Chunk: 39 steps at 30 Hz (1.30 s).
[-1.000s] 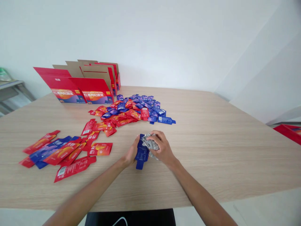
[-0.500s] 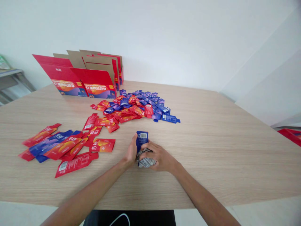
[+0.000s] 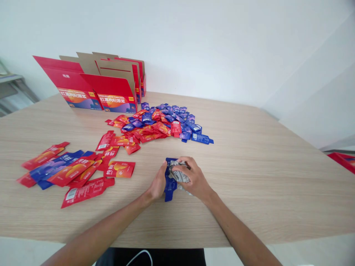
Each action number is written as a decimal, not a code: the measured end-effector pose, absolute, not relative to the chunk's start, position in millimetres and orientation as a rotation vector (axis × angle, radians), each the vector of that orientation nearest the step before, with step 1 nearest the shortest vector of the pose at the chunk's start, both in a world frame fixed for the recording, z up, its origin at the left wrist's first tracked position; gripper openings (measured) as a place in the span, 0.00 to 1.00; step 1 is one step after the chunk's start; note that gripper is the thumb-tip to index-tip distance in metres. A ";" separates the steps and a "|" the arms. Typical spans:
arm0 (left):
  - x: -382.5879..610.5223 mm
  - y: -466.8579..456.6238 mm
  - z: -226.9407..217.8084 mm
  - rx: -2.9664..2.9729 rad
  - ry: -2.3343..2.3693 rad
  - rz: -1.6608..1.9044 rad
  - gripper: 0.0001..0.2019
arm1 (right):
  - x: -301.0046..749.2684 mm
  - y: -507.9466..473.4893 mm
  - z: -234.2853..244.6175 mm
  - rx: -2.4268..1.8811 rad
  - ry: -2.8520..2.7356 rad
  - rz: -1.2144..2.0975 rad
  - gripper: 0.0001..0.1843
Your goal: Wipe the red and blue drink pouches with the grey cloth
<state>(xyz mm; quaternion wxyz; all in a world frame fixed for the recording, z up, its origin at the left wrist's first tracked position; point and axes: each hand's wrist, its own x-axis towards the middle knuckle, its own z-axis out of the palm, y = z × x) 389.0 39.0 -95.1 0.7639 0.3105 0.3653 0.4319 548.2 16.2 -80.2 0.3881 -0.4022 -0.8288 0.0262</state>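
Near the front middle of the table, my left hand (image 3: 159, 181) is closed on the left edge of a blue sachet (image 3: 170, 188), whose narrow spout end points toward me. My right hand (image 3: 194, 178) grips a crumpled grey-and-white striped cloth (image 3: 181, 173) and presses it against the sachet's upper part. The cloth hides much of the sachet's face. To the left lies a loose group of red sachets (image 3: 88, 192) and blue sachets (image 3: 57, 165). Farther back is a mixed heap of blue and red sachets (image 3: 158, 125).
Open red cardboard boxes (image 3: 116, 96) with raised flaps stand at the back left by the white wall (image 3: 210, 48). The wooden table (image 3: 266, 177) stretches off to the right. A red object (image 3: 342, 161) shows at the far right edge.
The cloth has moved up from the sachet's lower end to its upper part, uncovering the spout end. Both hands have shifted slightly to the right.
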 end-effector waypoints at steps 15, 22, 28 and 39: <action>390.4 35.1 -87.0 0.639 0.837 1.038 0.32 | 551.4 15.3 -78.5 -1.084 -2.015 0.065 0.19; 384.7 34.3 -79.5 0.578 0.811 1.057 0.30 | 547.7 12.4 -74.7 -0.875 -2.256 0.119 0.14; 375.2 41.4 -73.1 0.585 0.817 1.046 0.33 | 539.4 10.7 -75.0 -0.779 -2.376 0.098 0.15; 379.1 31.5 -61.7 0.479 0.724 0.993 0.26 | 556.6 18.9 -72.5 -1.220 -1.758 0.164 0.19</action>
